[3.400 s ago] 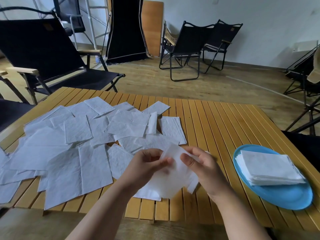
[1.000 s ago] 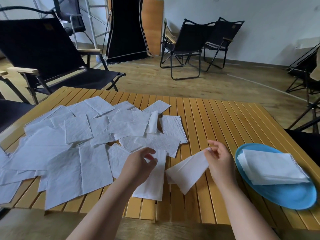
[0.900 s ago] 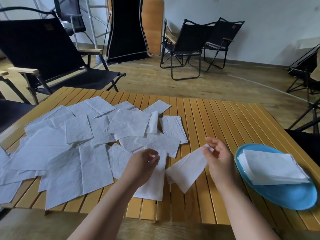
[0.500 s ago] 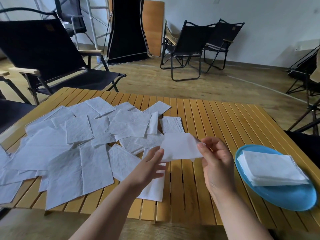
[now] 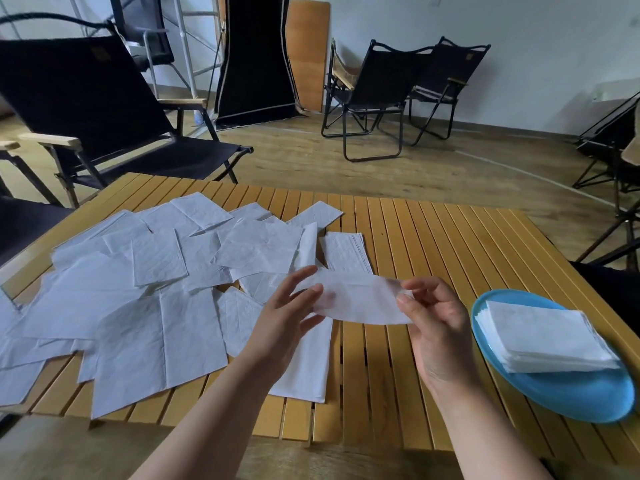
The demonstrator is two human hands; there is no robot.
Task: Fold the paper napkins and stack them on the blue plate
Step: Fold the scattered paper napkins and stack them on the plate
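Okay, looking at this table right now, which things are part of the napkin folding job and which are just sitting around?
Part of the job:
- held napkin, pinched by the right hand, left hand at its other end
- loose napkins spread on the table
- folded stack
- blue plate

Just lying about:
- folding chairs
- wooden board against the wall

A slatted wooden table (image 5: 433,244) carries a spread of paper napkins and a blue plate.

Loose white napkins (image 5: 145,289) lie overlapping across the left half of the table, some reaching its near and left edges; one long folded napkin (image 5: 304,362) lies at the near side of the spread. The blue plate (image 5: 568,396) sits near the right edge, well apart from the spread, bearing a stack of folded napkins (image 5: 540,334). Bare slats show between them.
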